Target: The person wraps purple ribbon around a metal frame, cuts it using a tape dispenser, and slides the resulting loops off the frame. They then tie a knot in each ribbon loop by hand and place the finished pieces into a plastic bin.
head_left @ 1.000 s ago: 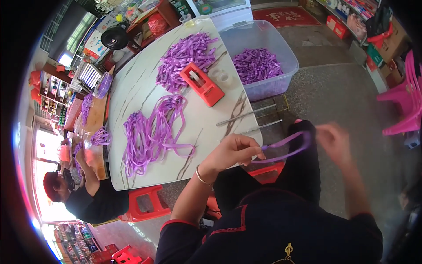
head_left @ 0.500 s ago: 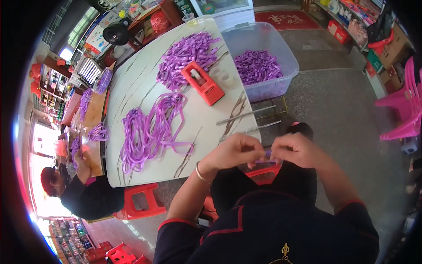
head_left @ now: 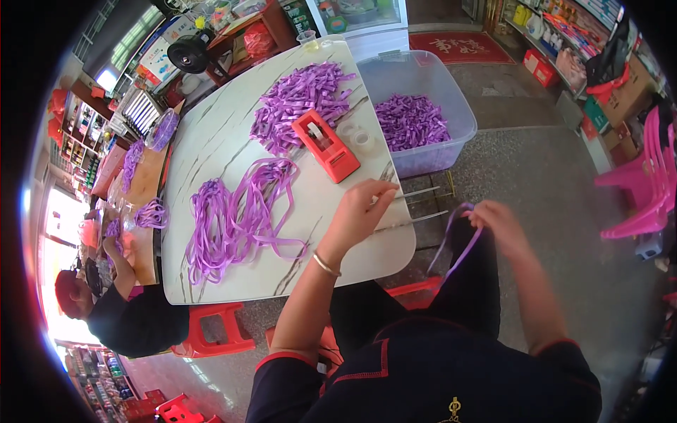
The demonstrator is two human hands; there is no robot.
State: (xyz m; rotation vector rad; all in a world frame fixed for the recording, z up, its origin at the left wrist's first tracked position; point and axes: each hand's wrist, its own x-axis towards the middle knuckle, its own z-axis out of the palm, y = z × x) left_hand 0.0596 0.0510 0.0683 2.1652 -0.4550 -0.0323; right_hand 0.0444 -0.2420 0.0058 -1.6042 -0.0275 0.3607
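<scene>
My right hand (head_left: 498, 224) pinches a purple ribbon (head_left: 462, 258), which hangs in a loop over my lap, off the table's right edge. At that edge my left hand (head_left: 362, 217) is closed, thumb against fingertips, beside two thin metal rods (head_left: 426, 216) that stick out past the tabletop. Whatever lies between its fingertips is too small to make out. Beyond it on the marbled white table (head_left: 211, 144) stands a red tape dispenser (head_left: 330, 154), with clear tape rolls (head_left: 362, 139) next to it. Long purple ribbons (head_left: 211, 243) lie in loose hanks at the left.
A heap of short folded purple ribbons (head_left: 303, 95) lies at the table's far side. More fill a clear plastic bin (head_left: 462, 141) on the floor. A co-worker (head_left: 134, 321) sits at the left near a red stool (head_left: 214, 331). Pink chairs (head_left: 645, 187) stand at the right.
My hands were together over my lap at a purple piece; now they are apart. The left moved up and left to the table edge, the right moved right and up with the ribbon.
</scene>
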